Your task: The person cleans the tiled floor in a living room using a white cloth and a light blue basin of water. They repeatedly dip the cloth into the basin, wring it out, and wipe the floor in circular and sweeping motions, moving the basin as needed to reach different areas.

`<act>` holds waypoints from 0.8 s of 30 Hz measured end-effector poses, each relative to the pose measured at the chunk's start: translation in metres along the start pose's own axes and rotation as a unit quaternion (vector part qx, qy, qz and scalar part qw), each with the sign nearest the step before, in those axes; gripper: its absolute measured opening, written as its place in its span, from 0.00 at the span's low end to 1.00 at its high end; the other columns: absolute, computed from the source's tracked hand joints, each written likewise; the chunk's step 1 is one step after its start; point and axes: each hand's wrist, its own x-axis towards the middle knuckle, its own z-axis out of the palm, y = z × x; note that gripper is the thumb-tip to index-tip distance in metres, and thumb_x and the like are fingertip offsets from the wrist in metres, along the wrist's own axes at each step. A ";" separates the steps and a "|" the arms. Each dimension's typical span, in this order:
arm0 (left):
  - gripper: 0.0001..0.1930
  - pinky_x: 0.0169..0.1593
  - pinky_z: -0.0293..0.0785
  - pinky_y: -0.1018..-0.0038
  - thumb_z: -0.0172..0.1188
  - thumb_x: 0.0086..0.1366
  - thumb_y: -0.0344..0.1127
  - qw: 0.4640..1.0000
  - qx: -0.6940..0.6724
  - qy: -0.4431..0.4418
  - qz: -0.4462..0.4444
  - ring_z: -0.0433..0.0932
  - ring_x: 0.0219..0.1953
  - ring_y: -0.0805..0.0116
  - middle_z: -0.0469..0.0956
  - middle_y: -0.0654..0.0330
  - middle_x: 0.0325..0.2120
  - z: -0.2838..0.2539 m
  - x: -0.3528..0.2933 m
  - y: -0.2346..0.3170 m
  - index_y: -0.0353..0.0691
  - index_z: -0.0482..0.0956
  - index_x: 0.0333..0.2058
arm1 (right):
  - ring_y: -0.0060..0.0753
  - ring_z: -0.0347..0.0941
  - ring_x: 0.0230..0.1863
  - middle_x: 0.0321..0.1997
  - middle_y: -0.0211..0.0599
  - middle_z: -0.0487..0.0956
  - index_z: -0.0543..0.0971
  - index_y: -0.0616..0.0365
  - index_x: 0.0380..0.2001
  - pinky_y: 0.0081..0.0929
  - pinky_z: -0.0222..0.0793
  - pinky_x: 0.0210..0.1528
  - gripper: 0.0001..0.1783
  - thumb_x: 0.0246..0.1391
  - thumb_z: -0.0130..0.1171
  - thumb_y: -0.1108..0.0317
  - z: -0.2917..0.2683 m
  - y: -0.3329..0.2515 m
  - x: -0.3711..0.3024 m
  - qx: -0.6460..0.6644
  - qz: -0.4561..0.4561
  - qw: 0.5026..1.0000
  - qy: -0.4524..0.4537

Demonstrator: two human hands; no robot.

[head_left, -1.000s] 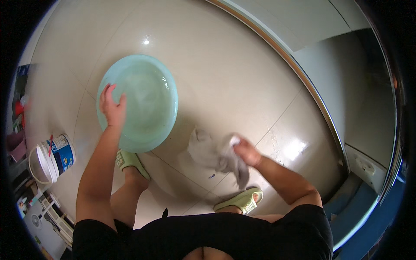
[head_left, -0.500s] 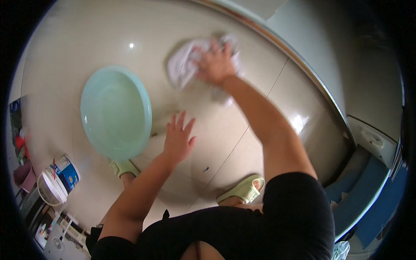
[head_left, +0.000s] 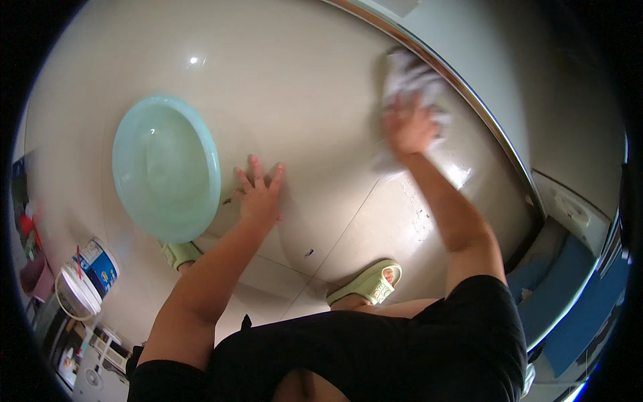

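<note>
My right hand [head_left: 410, 126] holds a pale, dark-patterned cloth [head_left: 406, 76] down against the floor at the far right, close beside a raised metal-edged border. The cloth is bunched, and both it and the hand are smeared by motion. My left hand [head_left: 260, 195] rests palm down on the tiles, its fingers spread and nothing in it. Just left of that hand stands a light green basin [head_left: 216, 157], apparently with water in it. Small dark specks [head_left: 309, 253] lie on the floor between my arms.
Beige glossy tiles [head_left: 301, 87] surround the basin. A metal-trimmed edge [head_left: 462, 86] runs along the far right. My feet wear green slippers [head_left: 365, 285]. At the left stands a white and blue bucket [head_left: 97, 268] near a pinkish container [head_left: 37, 276]. Blue panels [head_left: 562, 295] are at the right.
My right hand has swept the cloth to the right, up to the metal-trimmed edge. My left hand has shifted slightly left and lies on the floor. The basin appears further left as the view moves.
</note>
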 end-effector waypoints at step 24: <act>0.66 0.56 0.59 0.48 0.72 0.38 0.52 0.992 0.090 -0.041 -0.073 0.28 0.63 0.34 0.15 0.42 0.60 -0.009 0.002 0.027 0.61 0.22 0.61 | 0.55 0.44 0.65 0.68 0.41 0.46 0.60 0.32 0.59 0.51 0.40 0.64 0.30 0.51 0.47 0.44 0.068 0.260 -0.266 0.133 0.488 0.859 -0.083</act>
